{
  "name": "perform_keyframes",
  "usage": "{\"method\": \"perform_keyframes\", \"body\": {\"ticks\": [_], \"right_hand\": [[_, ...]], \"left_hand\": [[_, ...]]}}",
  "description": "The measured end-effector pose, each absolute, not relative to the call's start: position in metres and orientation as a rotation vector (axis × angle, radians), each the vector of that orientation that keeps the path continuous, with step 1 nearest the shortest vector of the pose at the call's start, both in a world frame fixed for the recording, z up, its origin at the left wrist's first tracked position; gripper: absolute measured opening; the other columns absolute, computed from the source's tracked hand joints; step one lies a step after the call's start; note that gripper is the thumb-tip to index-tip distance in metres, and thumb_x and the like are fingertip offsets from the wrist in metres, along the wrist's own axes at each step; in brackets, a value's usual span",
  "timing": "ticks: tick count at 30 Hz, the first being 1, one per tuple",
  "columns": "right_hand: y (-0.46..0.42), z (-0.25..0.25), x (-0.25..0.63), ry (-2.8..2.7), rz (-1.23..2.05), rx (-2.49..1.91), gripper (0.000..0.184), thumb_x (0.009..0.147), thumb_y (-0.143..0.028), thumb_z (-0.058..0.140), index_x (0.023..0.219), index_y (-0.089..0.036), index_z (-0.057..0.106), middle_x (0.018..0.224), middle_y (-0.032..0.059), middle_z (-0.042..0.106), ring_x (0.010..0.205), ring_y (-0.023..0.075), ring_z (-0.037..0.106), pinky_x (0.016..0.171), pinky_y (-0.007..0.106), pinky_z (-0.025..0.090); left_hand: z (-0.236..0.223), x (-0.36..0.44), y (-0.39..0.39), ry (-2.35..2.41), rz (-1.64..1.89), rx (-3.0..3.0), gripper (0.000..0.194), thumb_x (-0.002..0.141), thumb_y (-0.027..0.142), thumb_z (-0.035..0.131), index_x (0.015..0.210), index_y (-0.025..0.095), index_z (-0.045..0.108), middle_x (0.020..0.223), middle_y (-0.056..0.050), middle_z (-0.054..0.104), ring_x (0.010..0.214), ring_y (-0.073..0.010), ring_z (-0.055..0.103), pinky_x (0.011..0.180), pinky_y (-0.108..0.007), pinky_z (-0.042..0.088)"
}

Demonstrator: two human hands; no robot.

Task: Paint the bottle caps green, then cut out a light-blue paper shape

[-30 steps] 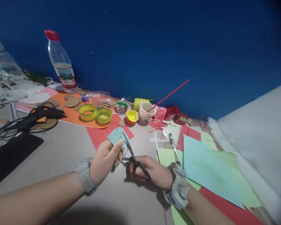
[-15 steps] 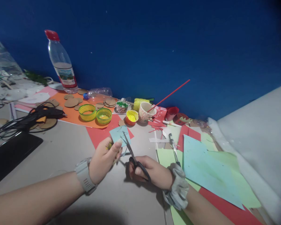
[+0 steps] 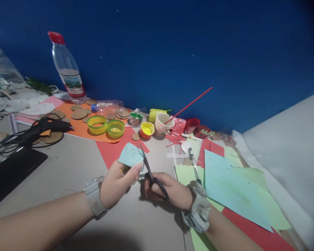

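My left hand [image 3: 120, 183] is closed on a small piece of light blue paper [image 3: 131, 154], the thumb pressing on its lower right corner. Drawn lines show on the paper's face. My right hand [image 3: 162, 190] grips black-handled scissors [image 3: 147, 165], with fingers through the loops and the blades pointing up and left. The blades are a little apart, by the paper's right edge; whether they touch it I cannot tell. Some of the left fingers are hidden behind the paper and thumb. Under the hands lie a red sheet [image 3: 107, 150] and the grey table [image 3: 143, 223].
Beyond the hands stand two yellow-green cups [image 3: 97, 125], a yellow paint cup [image 3: 147, 130] and a patterned cup [image 3: 162, 125] with a red stick [image 3: 191, 104]. A glue gun [image 3: 53, 123] and black phone [image 3: 13, 174] lie left. Blue paper [image 3: 232, 188] and pens [image 3: 195, 165] lie right.
My left hand has turned and shifted the small blue paper, so its face now lies flatter and more exposed beside the blades. The right hand and scissors have barely moved.
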State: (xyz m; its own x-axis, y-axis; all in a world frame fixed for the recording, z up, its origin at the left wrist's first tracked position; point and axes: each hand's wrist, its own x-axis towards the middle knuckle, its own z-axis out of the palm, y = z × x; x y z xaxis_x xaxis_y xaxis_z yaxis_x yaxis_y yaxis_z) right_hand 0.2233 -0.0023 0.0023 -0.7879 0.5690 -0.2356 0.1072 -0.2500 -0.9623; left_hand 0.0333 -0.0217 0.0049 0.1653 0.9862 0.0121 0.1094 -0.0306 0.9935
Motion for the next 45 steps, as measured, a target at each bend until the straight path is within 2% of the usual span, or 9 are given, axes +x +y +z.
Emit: {"method": "perform_keyframes", "body": {"ticks": [8,27,36,45], "right_hand": [[-0.003,0.002,0.223,-1.69,2.098,-0.84,0.053,0.081,-0.065,0.057,0.077,-0.012,0.054,0.057,-0.0055,0.044,0.049,0.0057,0.034,0.046,0.02,0.03],[-0.002,0.004,0.223,-1.74,2.1,-0.83,0.054,0.081,-0.066,0.056,0.077,-0.012,0.055,0.057,-0.0055,0.043,0.05,0.0059,0.035,0.047,0.02,0.031],[-0.003,0.002,0.222,-1.687,2.12,-0.813,0.053,0.08,-0.065,0.059,0.075,-0.012,0.053,0.057,-0.0061,0.042,0.049,0.0054,0.033,0.046,0.02,0.03],[0.0,0.001,0.226,-1.787,2.107,-0.79,0.052,0.083,-0.064,0.055,0.075,-0.013,0.051,0.059,-0.0049,0.043,0.051,0.006,0.035,0.048,0.02,0.031]], "left_hand": [[0.005,0.034,-0.021,1.164,1.01,1.303,0.046,0.09,0.049,0.04,0.057,0.019,0.045,0.049,0.003,0.041,0.045,-0.0104,0.041,0.043,-0.022,0.035],[-0.004,0.034,-0.021,1.073,1.055,1.291,0.045,0.095,0.045,0.039,0.059,0.018,0.045,0.05,0.004,0.04,0.046,-0.0093,0.04,0.045,-0.021,0.034],[-0.006,0.035,-0.021,1.065,1.158,1.174,0.039,0.096,0.045,0.041,0.068,0.019,0.045,0.057,0.005,0.045,0.049,-0.0088,0.041,0.047,-0.021,0.035],[0.004,0.037,-0.018,1.13,1.183,1.226,0.044,0.094,0.053,0.04,0.067,0.018,0.045,0.053,0.006,0.045,0.045,-0.0077,0.04,0.043,-0.019,0.034]]}}
